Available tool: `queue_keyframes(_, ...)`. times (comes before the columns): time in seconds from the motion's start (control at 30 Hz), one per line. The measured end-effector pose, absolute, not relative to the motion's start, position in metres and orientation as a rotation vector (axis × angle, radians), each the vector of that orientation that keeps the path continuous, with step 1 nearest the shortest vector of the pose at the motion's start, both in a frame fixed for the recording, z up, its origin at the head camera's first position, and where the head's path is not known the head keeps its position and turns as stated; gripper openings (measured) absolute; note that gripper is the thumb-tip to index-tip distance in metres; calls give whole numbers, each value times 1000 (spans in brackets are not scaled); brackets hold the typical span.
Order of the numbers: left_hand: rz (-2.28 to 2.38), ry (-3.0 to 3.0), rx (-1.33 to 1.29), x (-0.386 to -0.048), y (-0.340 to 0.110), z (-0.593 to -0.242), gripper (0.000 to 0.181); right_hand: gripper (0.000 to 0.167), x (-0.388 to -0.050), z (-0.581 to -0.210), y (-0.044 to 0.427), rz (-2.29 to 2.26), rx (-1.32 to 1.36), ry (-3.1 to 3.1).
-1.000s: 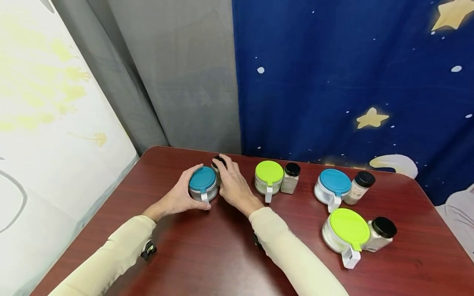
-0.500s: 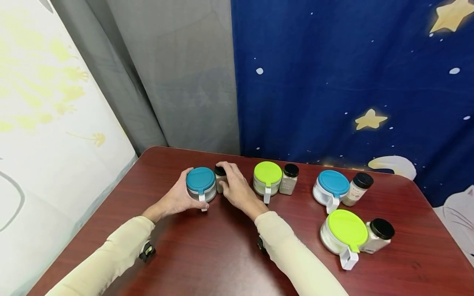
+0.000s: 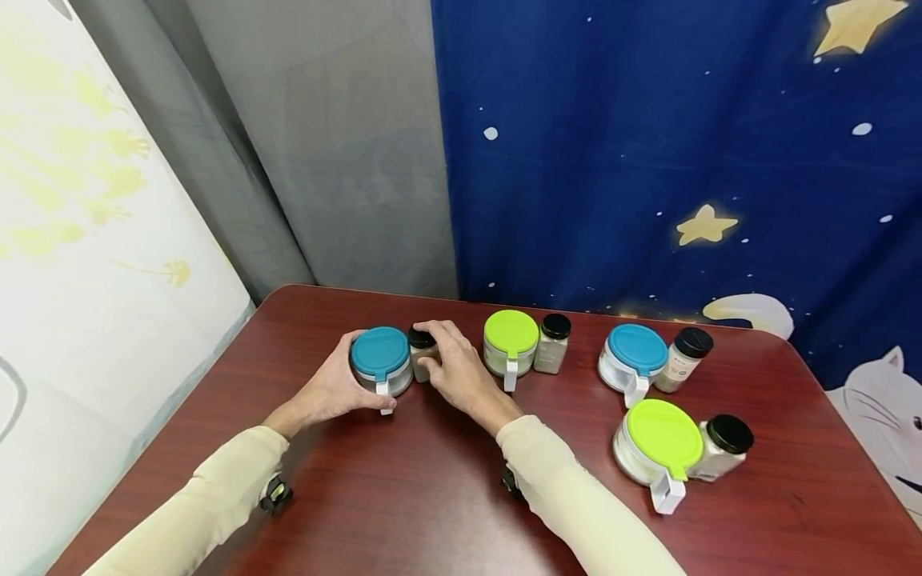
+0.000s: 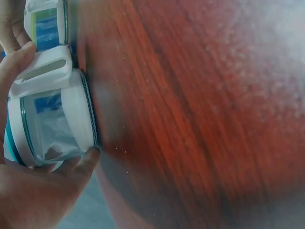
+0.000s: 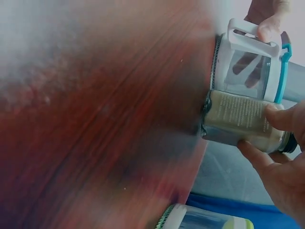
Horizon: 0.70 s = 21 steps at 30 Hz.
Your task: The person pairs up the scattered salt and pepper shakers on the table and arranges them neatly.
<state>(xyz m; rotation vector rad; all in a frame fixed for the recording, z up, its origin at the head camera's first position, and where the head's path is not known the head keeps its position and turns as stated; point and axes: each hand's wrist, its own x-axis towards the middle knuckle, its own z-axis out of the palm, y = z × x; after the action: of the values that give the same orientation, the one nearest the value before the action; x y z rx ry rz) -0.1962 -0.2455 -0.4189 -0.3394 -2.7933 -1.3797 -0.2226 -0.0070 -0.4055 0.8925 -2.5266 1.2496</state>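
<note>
In the head view my left hand [image 3: 331, 390] curls round the left side of a seasoning jar [image 3: 380, 352] with a blue lid, its thumb by the white handle. The left wrist view shows the jar's clear glass body [image 4: 47, 114] standing on the table, fingertips low on its side. Just right of it, my right hand [image 3: 461, 372] holds a black-capped spice bottle [image 3: 423, 364] between thumb and fingers. The right wrist view has this upright bottle [image 5: 238, 114], filled with tan powder and printed with small text, against the jar's side.
Along the table's [image 3: 432, 496] back stand a green-lidded jar [image 3: 511, 334] with a spice bottle [image 3: 552, 344], then a blue-lidded jar [image 3: 634, 356] with another bottle [image 3: 683, 360]. Nearer on the right sit a large green-lidded jar [image 3: 659, 444] and a spice bottle [image 3: 720, 448]. Curtains hang behind.
My right hand has brought the spice bottle toward me, from behind the blue-lidded jar's right edge to its right side. My left hand has stayed on the jar. The head view has shifted slightly.
</note>
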Motion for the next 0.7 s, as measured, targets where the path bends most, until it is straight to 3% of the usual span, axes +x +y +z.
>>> queue_keyframes(0.37,-1269,-2761,-420,-162,-236,-402,116,49,-187,-387,14,1161,964,-2432)
queue_keyframes(0.7,-1446,-2711,-573,-121,-198,-392,117,50,-137,-373,59,1204,932,-2396)
